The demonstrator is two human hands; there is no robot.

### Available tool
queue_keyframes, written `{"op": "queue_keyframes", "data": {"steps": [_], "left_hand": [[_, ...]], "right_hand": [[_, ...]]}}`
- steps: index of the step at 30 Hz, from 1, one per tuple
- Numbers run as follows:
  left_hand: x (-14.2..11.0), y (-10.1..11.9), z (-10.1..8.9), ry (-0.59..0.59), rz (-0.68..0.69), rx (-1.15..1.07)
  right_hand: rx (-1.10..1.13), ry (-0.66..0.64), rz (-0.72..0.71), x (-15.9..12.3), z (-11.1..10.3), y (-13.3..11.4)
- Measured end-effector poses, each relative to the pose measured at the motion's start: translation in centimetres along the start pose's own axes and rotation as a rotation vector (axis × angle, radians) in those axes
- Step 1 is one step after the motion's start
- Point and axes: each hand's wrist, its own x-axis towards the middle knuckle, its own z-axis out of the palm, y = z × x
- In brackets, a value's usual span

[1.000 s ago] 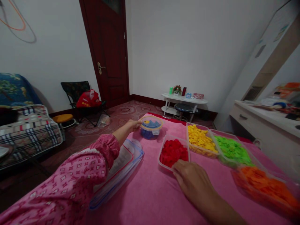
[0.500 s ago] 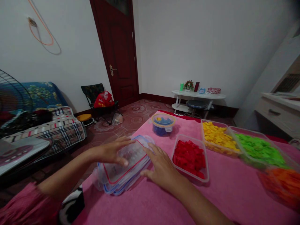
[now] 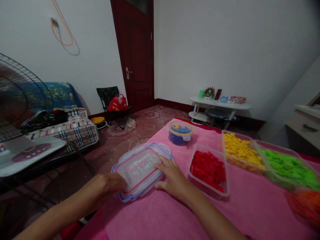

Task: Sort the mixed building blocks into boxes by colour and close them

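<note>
A stack of clear plastic container lids (image 3: 140,168) with blue and red sealing rings lies near the left edge of the pink cloth (image 3: 150,220). My left hand (image 3: 107,186) is at the stack's near left corner, its fingers bent together over the lid edge; the fingertips are partly hidden. On the opposite side, my right hand (image 3: 173,176) rests its fingertips on the right edge of the stack, thumb apart from the fingers. Just right of that hand stands an open clear box of red pieces (image 3: 208,170).
Farther back sits a round lidded tub (image 3: 180,133) with blue contents. To the right are boxes of yellow pieces (image 3: 241,148), green pieces (image 3: 290,166) and orange pieces (image 3: 306,203). A fan (image 3: 22,100) stands at the left, beyond the table edge.
My left hand has moved from above the lids down to their near left corner, and its fingers have closed in. My right hand stays at the right side. The view has shifted left.
</note>
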Motion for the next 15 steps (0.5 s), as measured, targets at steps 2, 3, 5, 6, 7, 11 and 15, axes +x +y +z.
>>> {"op": "queue_keyframes", "data": {"steps": [2, 3, 5, 6, 7, 11, 15], "left_hand": [[-0.2, 1.5, -0.8, -0.012, 0.053, 0.059], [-0.3, 2.1, -1.0, -0.004, 0.071, 0.108], [-0.4, 2.9, -0.6, 0.04, 0.075, 0.209], [-0.4, 3.0, -0.1, 0.053, 0.079, 0.258], [-0.4, 3.1, 0.4, 0.06, 0.08, 0.304], [-0.2, 3.2, 1.6, 0.111, 0.122, 0.413], [-0.7, 5.0, 0.3, 0.322, 0.306, 0.302]], "right_hand": [[0.043, 0.048, -0.048, -0.1, 0.1, -0.2], [0.066, 0.072, -0.067, -0.1, 0.2, -0.3], [0.111, 0.112, -0.069, -0.2, 0.4, -0.3], [0.137, 0.131, -0.053, -0.2, 0.5, -0.4], [0.168, 0.155, -0.032, -0.2, 0.5, -0.5], [0.282, 0.298, -0.071, -0.4, -0.3, -1.6], [0.268, 0.578, -0.213, -1.7, -4.1, -3.9]]}}
